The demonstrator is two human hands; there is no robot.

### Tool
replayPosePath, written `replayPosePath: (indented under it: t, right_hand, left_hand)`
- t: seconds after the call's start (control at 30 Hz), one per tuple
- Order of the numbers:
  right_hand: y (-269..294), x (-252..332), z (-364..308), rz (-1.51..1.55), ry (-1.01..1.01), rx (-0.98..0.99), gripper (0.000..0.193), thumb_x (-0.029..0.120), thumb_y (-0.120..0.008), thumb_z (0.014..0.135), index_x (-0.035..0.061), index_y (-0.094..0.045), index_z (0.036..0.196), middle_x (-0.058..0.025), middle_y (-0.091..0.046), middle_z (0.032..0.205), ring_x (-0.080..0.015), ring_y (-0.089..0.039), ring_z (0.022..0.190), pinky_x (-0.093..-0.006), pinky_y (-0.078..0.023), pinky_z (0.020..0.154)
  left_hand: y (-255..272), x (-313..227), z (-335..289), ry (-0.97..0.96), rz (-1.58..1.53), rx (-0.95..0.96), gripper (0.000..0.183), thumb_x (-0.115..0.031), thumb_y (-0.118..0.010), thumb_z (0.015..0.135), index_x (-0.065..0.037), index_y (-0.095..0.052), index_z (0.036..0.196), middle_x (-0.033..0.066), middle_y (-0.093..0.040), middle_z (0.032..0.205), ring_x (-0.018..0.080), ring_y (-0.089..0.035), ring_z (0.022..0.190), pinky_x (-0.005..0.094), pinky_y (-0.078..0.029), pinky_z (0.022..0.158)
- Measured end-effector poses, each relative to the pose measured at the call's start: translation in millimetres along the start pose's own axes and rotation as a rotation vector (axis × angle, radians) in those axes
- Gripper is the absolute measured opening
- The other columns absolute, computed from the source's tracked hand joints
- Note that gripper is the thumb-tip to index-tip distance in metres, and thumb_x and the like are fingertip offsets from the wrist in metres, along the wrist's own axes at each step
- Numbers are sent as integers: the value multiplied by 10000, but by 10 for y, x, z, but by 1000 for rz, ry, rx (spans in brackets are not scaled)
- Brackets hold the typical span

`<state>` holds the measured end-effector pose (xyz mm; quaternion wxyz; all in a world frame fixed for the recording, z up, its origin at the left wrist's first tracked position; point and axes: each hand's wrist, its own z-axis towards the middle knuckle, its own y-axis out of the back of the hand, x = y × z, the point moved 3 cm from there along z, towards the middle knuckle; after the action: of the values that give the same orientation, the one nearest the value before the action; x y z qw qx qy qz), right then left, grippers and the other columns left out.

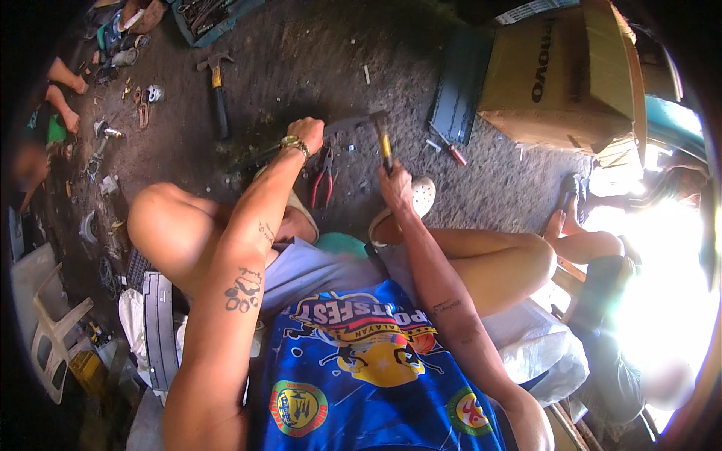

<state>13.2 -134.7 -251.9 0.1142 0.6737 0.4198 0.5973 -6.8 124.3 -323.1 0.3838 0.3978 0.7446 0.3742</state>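
My right hand (395, 188) is wrapped round the handle of a hammer (386, 143) with a yellow and black grip. The hammer's head meets the right end of a long, dark, flat metal piece (347, 124); whether they touch I cannot tell. Around that dark piece my left hand (307, 134) is closed in a fist, a watch on its wrist. Just below, red-handled pliers (323, 184) lie on the ground between my feet. A second hammer (218, 94) with a dark and yellow handle lies farther off to the left.
A large cardboard box (556, 75) stands at the far right beside a dark flat panel (462, 86). A screwdriver (456, 154) lies near it. Loose metal parts are scattered at left, below a teal toolbox (203, 21). Other people sit at both sides.
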Motion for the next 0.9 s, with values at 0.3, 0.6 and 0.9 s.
replayPosePath:
  t: [0.3, 0.6, 0.9]
  right_hand:
    - [134, 116, 112, 168, 16, -22, 276, 241, -609, 942, 8, -595, 1090, -283, -673, 838, -486, -684, 840, -514, -528, 701]
    - [97, 319, 559, -13, -39, 15, 260, 242, -634, 919, 4, -624, 1022, -253, -675, 800, -412, -706, 773, -488, -526, 714]
    - [50, 336, 463, 52, 115, -154, 204, 210, -613, 927, 15, -654, 975, -101, -647, 700, -148, -621, 676, -345, -503, 652]
  left_hand:
    - [18, 153, 145, 38, 20, -31, 202, -178, -653, 866, -61, -745, 1003, 204, -734, 1020, 394, -703, 1009, 502, -563, 881]
    - [34, 140, 150, 81, 21, 7, 215, -161, -625, 883, -58, -746, 1028, 216, -724, 1081, 407, -692, 1035, 512, -553, 910]
    - [9, 150, 166, 40, 3, -42, 181, -120, -646, 847, -63, -764, 972, 203, -740, 1018, 388, -713, 1000, 494, -572, 879]
